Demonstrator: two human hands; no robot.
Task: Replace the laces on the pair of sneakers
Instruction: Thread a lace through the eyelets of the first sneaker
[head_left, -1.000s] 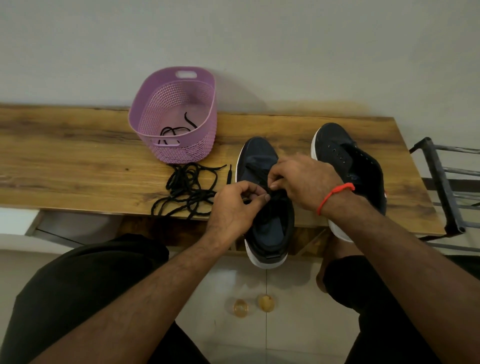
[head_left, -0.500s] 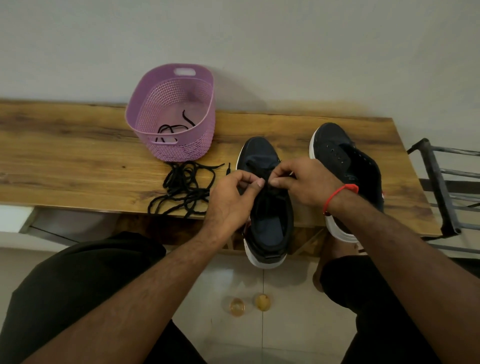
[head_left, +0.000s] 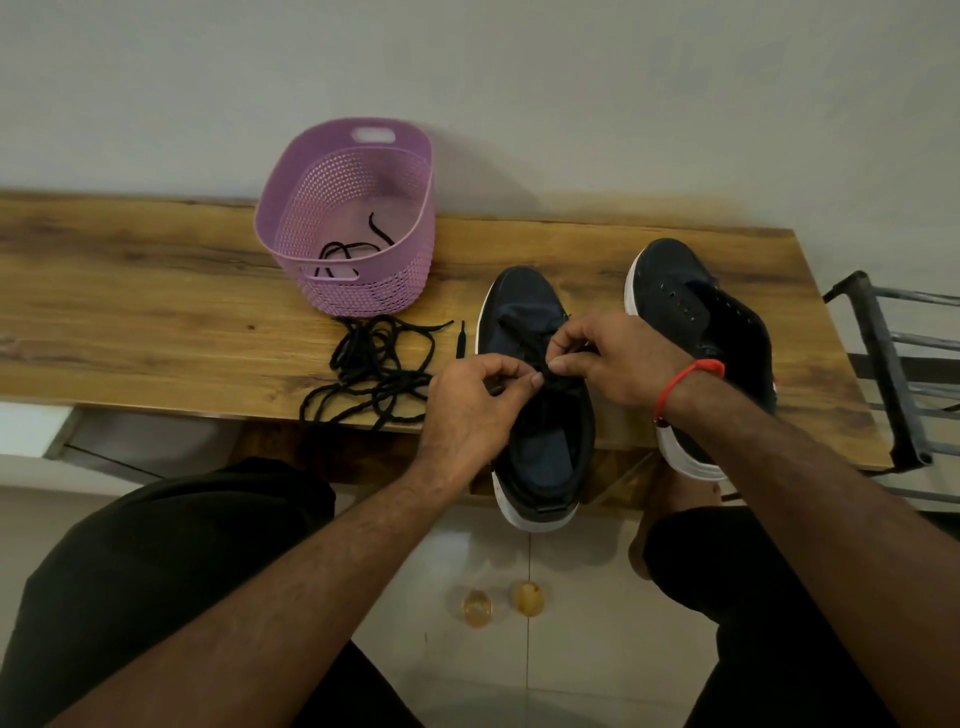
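Lacing is under way on the near sneaker (head_left: 540, 395): left hand (head_left: 467, 410) and right hand (head_left: 618, 358) each pinch black lace over its eyelets, loose laces (head_left: 374, 369) lying left of the left hand; next likely needs threading the tip through an eyelet.

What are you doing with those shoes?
A person sits at a wooden table, lacing the near sneaker. The left hand and right hand both pinch a black lace at its eyelets. The other sneaker lies to the right with bare eyelets. A tangle of loose black laces lies beside a purple basket, which holds another lace.
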